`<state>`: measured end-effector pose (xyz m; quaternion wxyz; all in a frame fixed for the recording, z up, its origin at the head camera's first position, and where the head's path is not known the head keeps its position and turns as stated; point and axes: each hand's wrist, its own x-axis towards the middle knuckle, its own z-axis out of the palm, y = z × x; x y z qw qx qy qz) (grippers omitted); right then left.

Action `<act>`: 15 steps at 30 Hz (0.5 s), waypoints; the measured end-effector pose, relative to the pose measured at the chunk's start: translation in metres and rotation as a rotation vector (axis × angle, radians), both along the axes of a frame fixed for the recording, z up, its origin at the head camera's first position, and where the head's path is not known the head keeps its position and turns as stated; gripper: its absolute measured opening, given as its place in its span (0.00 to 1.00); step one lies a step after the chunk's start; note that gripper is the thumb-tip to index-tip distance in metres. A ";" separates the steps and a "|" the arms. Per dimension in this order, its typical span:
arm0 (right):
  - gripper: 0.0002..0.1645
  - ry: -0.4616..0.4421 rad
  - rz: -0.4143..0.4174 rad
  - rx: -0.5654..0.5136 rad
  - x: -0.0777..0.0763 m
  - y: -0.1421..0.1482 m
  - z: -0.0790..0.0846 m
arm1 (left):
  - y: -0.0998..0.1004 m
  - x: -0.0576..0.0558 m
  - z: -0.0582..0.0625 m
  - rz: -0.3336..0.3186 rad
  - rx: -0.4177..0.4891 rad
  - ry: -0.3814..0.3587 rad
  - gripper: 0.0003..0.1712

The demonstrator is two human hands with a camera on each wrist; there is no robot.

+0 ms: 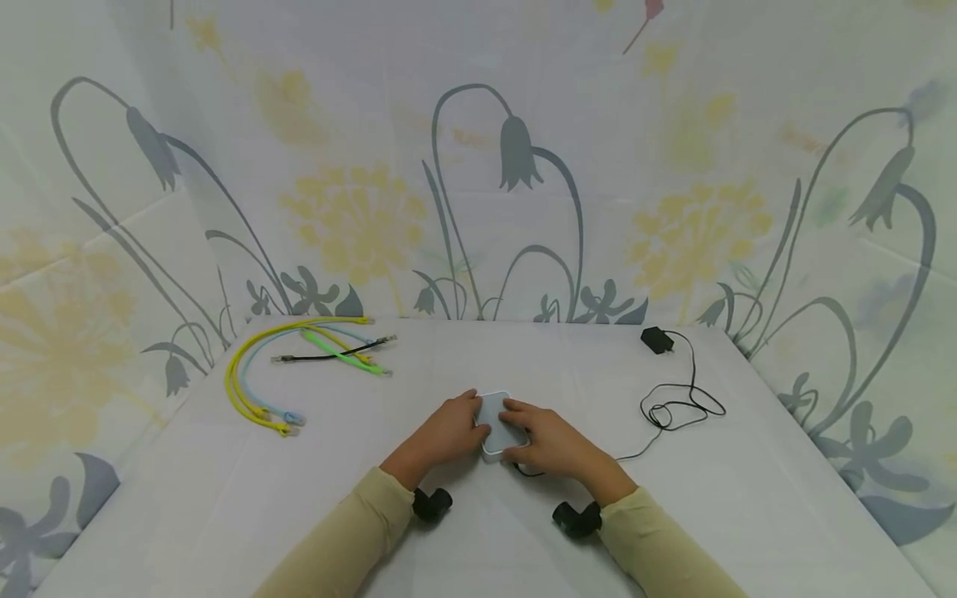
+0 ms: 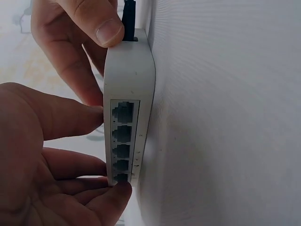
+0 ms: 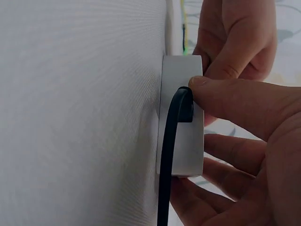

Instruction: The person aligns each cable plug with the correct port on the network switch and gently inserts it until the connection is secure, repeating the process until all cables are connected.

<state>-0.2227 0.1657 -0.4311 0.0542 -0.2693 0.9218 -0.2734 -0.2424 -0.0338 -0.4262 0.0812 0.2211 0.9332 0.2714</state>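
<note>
A small white network switch lies on the white tablecloth, between both hands. My left hand grips it along the left side, thumb on top and fingers round the edge. Its row of several Ethernet ports faces the left wrist camera, and no cable sits in the ports whose openings show; a fingertip covers part of the lowest. From the right, my right hand holds the switch, its thumb beside the black power plug. That plug sits in the switch's side, its cord hanging away from it.
Several network cables lie at the back left: yellow, light blue, black and green. At the back right is a black power adapter, its thin cord looped on the table. A flowered cloth hangs behind.
</note>
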 end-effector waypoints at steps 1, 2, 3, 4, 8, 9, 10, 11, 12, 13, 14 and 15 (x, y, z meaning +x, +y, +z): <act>0.37 -0.005 -0.009 0.000 0.000 0.000 0.000 | 0.001 -0.001 0.000 0.001 0.002 -0.003 0.26; 0.37 -0.005 -0.015 0.003 0.000 0.000 0.000 | 0.002 -0.001 -0.001 0.001 0.002 -0.005 0.26; 0.37 -0.007 -0.020 0.004 0.000 0.000 0.000 | 0.003 -0.002 -0.001 0.004 0.006 -0.010 0.25; 0.37 -0.009 -0.026 0.005 0.000 -0.001 0.000 | 0.003 -0.003 -0.002 0.004 0.007 -0.011 0.24; 0.39 -0.018 -0.052 0.013 0.000 -0.001 -0.001 | 0.006 -0.006 -0.005 0.003 0.018 -0.015 0.24; 0.39 -0.022 -0.059 0.012 0.000 -0.002 -0.001 | 0.007 -0.007 -0.005 0.000 0.026 -0.016 0.24; 0.40 -0.027 -0.068 0.012 0.000 -0.002 -0.001 | 0.007 -0.008 -0.006 -0.004 0.033 -0.015 0.24; 0.40 -0.033 -0.076 0.012 0.000 -0.002 -0.001 | 0.008 -0.008 -0.006 -0.007 0.042 -0.018 0.25; 0.41 -0.036 -0.083 0.012 0.000 -0.002 -0.001 | 0.009 -0.008 -0.006 -0.010 0.054 -0.024 0.26; 0.41 -0.040 -0.089 0.010 0.000 -0.002 -0.001 | 0.009 -0.009 -0.006 -0.015 0.062 -0.026 0.27; 0.41 -0.040 -0.094 0.014 0.000 -0.002 -0.002 | 0.010 -0.010 -0.006 -0.021 0.067 -0.025 0.28; 0.41 -0.042 -0.098 0.017 0.000 -0.002 -0.002 | 0.011 -0.011 -0.006 -0.026 0.072 -0.028 0.27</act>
